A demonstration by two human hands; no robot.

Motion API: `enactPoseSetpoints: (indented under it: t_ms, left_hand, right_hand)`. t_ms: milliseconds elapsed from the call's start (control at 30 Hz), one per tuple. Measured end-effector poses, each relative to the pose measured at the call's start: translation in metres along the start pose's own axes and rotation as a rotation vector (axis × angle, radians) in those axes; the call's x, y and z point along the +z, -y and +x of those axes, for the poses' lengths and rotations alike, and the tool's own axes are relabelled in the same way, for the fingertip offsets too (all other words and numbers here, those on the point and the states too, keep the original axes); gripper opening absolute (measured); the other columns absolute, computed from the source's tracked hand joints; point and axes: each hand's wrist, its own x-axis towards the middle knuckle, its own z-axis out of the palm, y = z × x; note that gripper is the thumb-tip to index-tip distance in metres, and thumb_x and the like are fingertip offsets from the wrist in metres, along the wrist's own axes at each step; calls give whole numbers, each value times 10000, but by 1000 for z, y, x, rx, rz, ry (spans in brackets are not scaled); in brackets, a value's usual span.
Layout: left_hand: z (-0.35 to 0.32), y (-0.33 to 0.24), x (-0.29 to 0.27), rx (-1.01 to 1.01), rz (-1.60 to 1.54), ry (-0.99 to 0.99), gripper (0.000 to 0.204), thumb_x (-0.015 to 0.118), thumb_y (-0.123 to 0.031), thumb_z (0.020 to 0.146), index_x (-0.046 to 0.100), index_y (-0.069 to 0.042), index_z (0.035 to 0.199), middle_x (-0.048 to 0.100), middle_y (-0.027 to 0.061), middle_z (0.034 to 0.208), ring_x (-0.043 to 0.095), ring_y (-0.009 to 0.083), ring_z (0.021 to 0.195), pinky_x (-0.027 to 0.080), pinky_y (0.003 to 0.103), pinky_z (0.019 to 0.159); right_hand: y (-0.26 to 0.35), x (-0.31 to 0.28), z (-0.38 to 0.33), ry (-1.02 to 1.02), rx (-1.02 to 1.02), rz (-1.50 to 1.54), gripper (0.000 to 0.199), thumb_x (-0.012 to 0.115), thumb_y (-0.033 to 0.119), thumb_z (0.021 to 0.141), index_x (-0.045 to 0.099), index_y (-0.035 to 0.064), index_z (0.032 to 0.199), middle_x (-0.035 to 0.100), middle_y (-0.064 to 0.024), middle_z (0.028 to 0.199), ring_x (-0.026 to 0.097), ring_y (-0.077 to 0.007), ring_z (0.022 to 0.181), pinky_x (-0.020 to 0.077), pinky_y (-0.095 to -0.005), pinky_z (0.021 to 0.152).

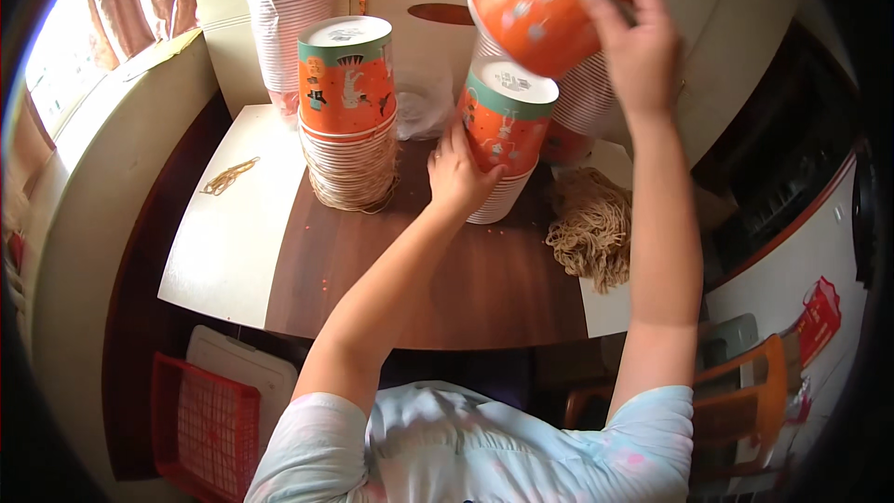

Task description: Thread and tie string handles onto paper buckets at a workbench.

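My right hand [635, 42] holds an orange paper cup [535, 2] tilted in the air, above and right of a stack of nested orange cups [506, 135] on the brown table [447, 270]. My left hand [456, 172] grips the left side of that stack. A second, similar stack of cups [347, 102] stands to the left, apart from both hands.
A heap of tan rubber bands [591, 228] lies right of the stack. A few loose bands [228, 177] lie on the white board at left. Sleeves of wrapped white cups [284, 9] stand against the wall. A red crate [205, 428] sits on the floor.
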Motion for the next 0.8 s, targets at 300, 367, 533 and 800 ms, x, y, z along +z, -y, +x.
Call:
enactPoseSetpoints:
  t_ms: [300,367,533,800]
  left_hand:
    - [-7,-5,-78,-260,-1070,204,379,522,-223,971,520,37,1247,629,101,1123,609,144,980,485,278,857]
    - [-15,-18,-116,-361,-1175,372,386,463,-299,990,572,7,1199,649,58,1032,593,79,850,472,234,742]
    - [-30,-19,-146,-226,-675,666,365,628,-97,870,569,45,1201,641,72,1064,602,107,917,494,275,818]
    - [-50,-25,-158,-322,-230,674,349,497,16,722,632,46,1043,633,64,768,567,102,677,473,252,630]
  right_hand:
    - [-8,-65,-207,70,989,817,510,494,250,964,375,-1,1392,489,-146,1345,501,-231,1212,457,-374,977]
    - [-16,-52,-277,-67,1564,1251,433,499,236,950,469,-5,1309,625,-116,1073,635,-165,936,559,-265,681]
    - [11,-33,-328,236,1432,1369,453,541,208,931,448,-2,1321,537,-140,1277,596,-208,1076,543,-347,841]
    - [-36,-45,-338,768,807,248,119,589,138,864,690,79,886,677,-125,808,665,-242,813,522,-336,732]
